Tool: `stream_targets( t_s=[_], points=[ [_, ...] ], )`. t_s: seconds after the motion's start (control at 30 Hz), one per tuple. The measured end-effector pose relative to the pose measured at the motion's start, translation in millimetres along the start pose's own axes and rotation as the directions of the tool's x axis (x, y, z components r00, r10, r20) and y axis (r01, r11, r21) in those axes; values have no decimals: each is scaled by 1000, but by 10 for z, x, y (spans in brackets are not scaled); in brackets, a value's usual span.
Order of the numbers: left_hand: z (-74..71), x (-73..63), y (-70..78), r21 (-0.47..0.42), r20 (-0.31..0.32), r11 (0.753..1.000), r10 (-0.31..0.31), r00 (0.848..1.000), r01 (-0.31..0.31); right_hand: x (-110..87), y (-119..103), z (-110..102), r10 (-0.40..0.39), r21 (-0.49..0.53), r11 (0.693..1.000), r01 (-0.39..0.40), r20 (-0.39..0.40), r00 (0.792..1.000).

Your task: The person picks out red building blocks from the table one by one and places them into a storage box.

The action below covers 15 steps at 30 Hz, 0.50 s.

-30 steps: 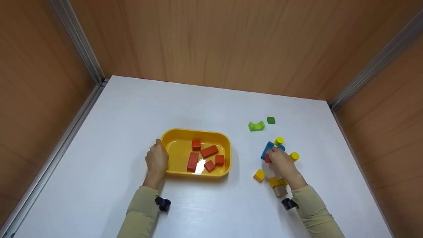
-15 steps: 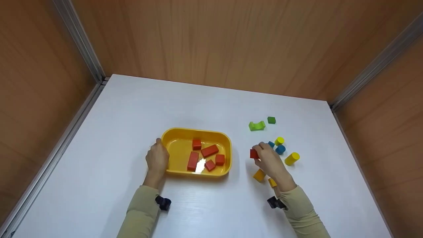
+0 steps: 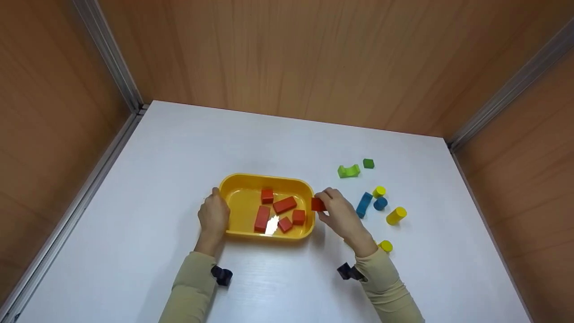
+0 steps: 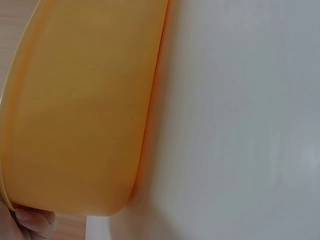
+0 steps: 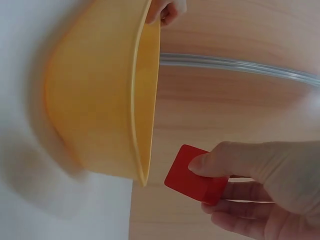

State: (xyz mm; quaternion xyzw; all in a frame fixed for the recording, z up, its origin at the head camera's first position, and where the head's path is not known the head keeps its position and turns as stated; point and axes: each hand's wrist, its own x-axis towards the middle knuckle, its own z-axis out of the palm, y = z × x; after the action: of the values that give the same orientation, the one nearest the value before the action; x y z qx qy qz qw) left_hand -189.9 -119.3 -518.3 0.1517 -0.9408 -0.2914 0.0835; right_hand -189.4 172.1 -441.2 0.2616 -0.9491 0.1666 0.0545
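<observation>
A yellow tray (image 3: 244,204) stands on the white table with several red blocks (image 3: 284,205) lying inside. My left hand (image 3: 214,212) grips the tray's left rim, and the left wrist view shows its fingers (image 4: 35,220) curled at the edge. Beside the tray's right rim, my right hand (image 3: 341,215) pinches a red block (image 5: 187,172) between thumb and fingers. In the right wrist view that block is held just off the rim, apart from the tray wall (image 5: 95,90).
Right of the tray lie a blue block (image 3: 364,205), a blue cylinder (image 3: 380,203) and yellow cylinders (image 3: 396,216). Farther back are a light green curved block (image 3: 349,171) and a dark green block (image 3: 368,163). Wood panels (image 3: 287,58) wall the table.
My right hand has lifted the red block from among the loose blocks and carried it left to the tray's right rim. The left hand and tray have barely moved.
</observation>
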Motion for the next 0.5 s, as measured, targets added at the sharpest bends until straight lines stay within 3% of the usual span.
stream_targets(
  t_s=[0.2, 0.37, 0.5],
  points=[
    [5, -6, -7, 0, 0, 1000, 3, 1000, -3, 105, -191, 79, -53, 42, 998, 52, 1, 999],
    [-1, -24, -17, -8, -49, 999, 51, 997, -52, 188, -341, 142, -95, 67, 993, 94, 14, 995],
    [-4, -25, -18, -10, -51, 998, 56, 997, -56, 255, -433, 218, -162, 71, 984, 163, -20, 987]
  ],
)
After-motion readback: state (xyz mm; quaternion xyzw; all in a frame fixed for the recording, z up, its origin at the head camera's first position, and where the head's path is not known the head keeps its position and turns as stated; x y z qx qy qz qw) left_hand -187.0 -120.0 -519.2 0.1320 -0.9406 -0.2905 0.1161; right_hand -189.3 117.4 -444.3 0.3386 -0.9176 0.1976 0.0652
